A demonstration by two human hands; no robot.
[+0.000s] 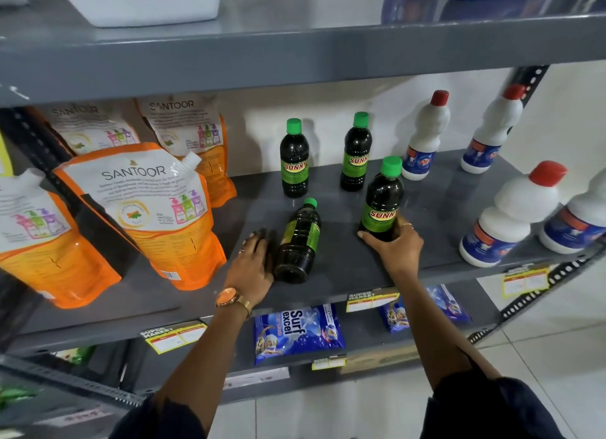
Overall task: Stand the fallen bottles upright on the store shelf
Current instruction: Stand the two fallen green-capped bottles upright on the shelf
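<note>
On the grey middle shelf (344, 261) a dark bottle with a green cap and green label lies on its side (299, 242), cap pointing to the back. My left hand (254, 268) rests flat against its left side, fingers spread. My right hand (393, 246) grips the base of another dark Sunny bottle (382, 201), which stands upright, tilted slightly. Two more of these bottles stand upright at the back, one on the left (294, 158) and one on the right (356, 151).
Orange Santoor refill pouches (147, 209) fill the shelf's left side. White bottles with red caps (511, 215) stand to the right. The upper shelf edge (295, 55) hangs above. Blue Surf Excel packets (298, 333) lie on the shelf below, with price tags along its edge.
</note>
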